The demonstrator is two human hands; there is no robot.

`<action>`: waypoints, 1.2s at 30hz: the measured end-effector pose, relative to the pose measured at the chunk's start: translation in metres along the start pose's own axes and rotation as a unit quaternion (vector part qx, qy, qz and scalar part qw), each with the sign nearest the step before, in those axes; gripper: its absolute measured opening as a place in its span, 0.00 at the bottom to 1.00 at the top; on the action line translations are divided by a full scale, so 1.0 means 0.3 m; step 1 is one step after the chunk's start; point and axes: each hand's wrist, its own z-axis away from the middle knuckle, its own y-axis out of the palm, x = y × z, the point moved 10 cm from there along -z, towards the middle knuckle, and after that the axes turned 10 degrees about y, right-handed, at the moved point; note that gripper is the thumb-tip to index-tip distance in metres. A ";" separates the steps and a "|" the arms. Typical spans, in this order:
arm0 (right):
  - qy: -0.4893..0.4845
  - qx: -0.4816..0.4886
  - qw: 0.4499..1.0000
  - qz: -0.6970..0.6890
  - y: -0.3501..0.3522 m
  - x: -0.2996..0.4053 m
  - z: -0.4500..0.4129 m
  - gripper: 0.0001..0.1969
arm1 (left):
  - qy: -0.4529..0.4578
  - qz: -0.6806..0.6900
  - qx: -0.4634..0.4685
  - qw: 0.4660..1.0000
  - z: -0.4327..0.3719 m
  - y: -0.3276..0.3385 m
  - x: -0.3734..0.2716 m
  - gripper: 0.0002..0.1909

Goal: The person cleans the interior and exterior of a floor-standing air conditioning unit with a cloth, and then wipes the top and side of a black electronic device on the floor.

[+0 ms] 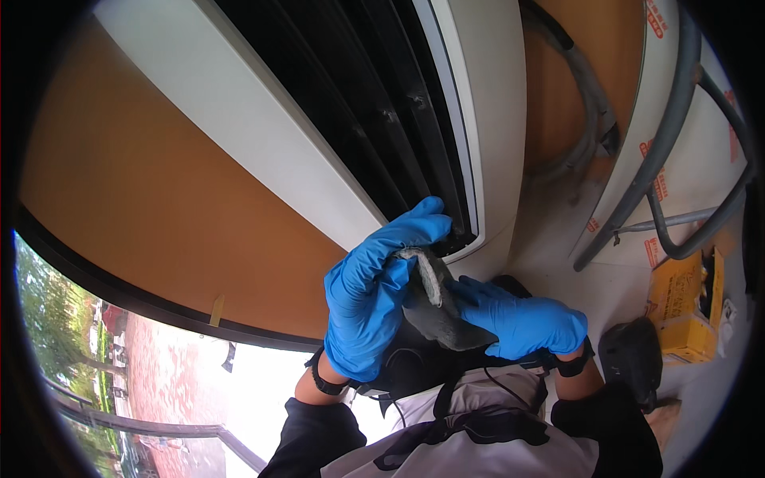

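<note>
A folded grey cloth (pixel 445 316) with a paler edge is held between my two blue-gloved hands in front of my torso. My left hand (pixel 382 287) grips its upper left part, with the fingers bent over the fold. From the right, my right hand (pixel 520 319) pinches the cloth's other side; some of its fingertips are hidden behind the cloth. Just beyond my left hand stands a tall white-framed unit (pixel 493 119) with dark vertical slats (pixel 382 113) inside. The tips of my left fingers overlap the lower end of the slats in view; contact cannot be told.
An orange-brown panel (pixel 179 197) is at the left, beside a window (pixel 173 358). A grey hose (pixel 588 89) hangs behind the unit. At the right are a grey metal tube frame (pixel 657 143), a yellow cardboard box (pixel 681 299) and a black bag (pixel 630 355) on the floor.
</note>
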 end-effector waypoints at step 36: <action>0.129 -0.353 0.922 0.086 -0.456 0.163 -0.496 0.23 | -0.301 0.230 -0.160 0.912 0.447 0.005 0.349 0.35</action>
